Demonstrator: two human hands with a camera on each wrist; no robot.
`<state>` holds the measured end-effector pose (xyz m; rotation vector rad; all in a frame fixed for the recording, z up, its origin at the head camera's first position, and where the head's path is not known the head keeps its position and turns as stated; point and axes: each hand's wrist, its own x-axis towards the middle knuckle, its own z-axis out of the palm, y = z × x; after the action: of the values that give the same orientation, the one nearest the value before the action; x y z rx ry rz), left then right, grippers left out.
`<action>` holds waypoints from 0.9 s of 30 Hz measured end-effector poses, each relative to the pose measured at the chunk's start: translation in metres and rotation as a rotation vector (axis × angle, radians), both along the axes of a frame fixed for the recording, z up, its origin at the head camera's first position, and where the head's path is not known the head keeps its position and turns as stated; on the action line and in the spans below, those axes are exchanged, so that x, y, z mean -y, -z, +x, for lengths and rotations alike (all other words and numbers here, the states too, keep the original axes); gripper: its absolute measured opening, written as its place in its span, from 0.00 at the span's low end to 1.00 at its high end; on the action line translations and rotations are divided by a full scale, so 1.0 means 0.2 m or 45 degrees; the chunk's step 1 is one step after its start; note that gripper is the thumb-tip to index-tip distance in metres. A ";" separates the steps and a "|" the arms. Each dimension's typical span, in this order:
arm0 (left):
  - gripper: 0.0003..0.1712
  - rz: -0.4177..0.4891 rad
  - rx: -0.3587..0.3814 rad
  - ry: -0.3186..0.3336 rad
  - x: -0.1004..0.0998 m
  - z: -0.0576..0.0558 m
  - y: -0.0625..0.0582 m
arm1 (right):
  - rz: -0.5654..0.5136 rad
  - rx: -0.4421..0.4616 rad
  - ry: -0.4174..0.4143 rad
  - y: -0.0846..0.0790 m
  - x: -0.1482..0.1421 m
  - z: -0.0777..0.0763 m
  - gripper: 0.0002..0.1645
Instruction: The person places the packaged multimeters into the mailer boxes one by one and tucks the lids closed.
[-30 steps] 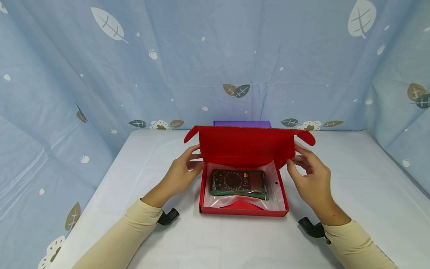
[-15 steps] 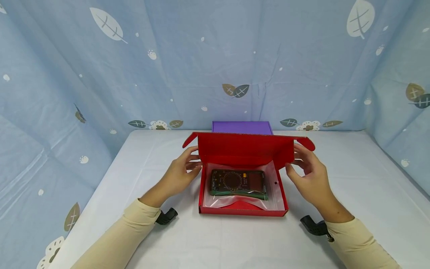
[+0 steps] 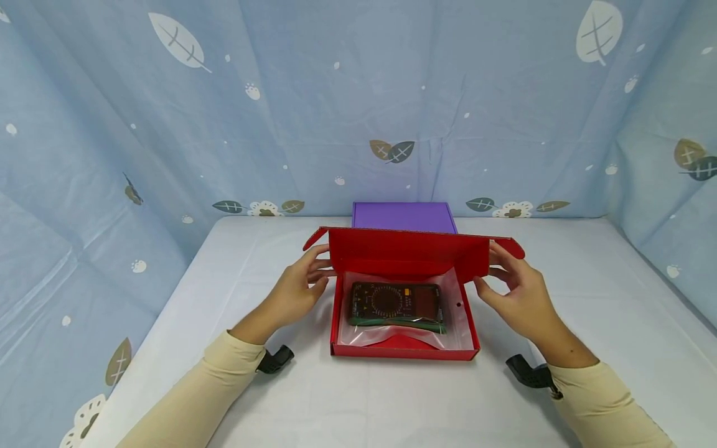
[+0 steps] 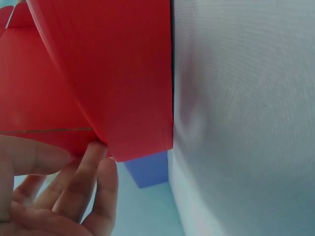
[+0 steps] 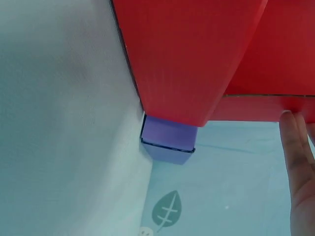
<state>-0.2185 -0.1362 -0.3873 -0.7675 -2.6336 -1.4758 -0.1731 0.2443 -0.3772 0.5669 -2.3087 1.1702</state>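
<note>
On the white table a red cardboard box [image 3: 406,354] stands with its lid [image 3: 409,247] raised and tilted forward. Inside lies a dark multimeter [image 3: 422,302] in a clear plastic bag [image 3: 358,336]. At the left side, my left hand [image 3: 294,292] touches the lid near its hinge corner, fingers loosely bent; its fingertips [image 4: 98,150] meet the red card in the left wrist view. My right hand [image 3: 518,298] has its fingers stretched behind the lid's right side, thumb apart near the box wall. Extended fingers [image 5: 293,142] touch the side flap in the right wrist view.
A purple box [image 3: 403,214] lies behind the red one, partly covered by the lid. Blue leaf-patterned cloth [image 3: 280,112] hangs around the table's back and sides. Black camera mounts [image 3: 276,359] show at both wrists.
The red lid has tipped forward and lower, so more of the purple box shows behind it. Both hands have stayed at the lid's sides. The multimeter has not moved.
</note>
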 end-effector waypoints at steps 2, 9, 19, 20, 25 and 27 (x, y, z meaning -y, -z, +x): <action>0.35 0.005 0.003 0.007 0.00 0.00 0.00 | 0.011 0.007 -0.008 0.00 0.00 0.00 0.47; 0.34 -0.024 -0.016 0.034 0.01 0.00 0.00 | 0.120 0.069 -0.053 -0.04 -0.04 0.01 0.46; 0.30 -0.078 -0.055 0.036 0.02 -0.01 -0.01 | 0.181 0.132 -0.174 -0.05 -0.08 0.00 0.46; 0.30 -0.074 -0.047 0.035 0.02 -0.01 -0.01 | 0.185 0.131 -0.184 -0.05 -0.08 0.00 0.46; 0.30 -0.027 0.003 0.047 0.03 -0.01 0.00 | 0.199 0.148 -0.215 -0.06 -0.09 0.00 0.47; 0.30 -0.023 0.017 0.046 0.03 -0.01 0.00 | 0.207 0.155 -0.219 -0.06 -0.10 0.00 0.47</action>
<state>-0.2204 -0.1415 -0.3867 -0.8144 -2.6599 -1.4727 -0.1729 0.2636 -0.3651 0.7873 -2.5165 1.1274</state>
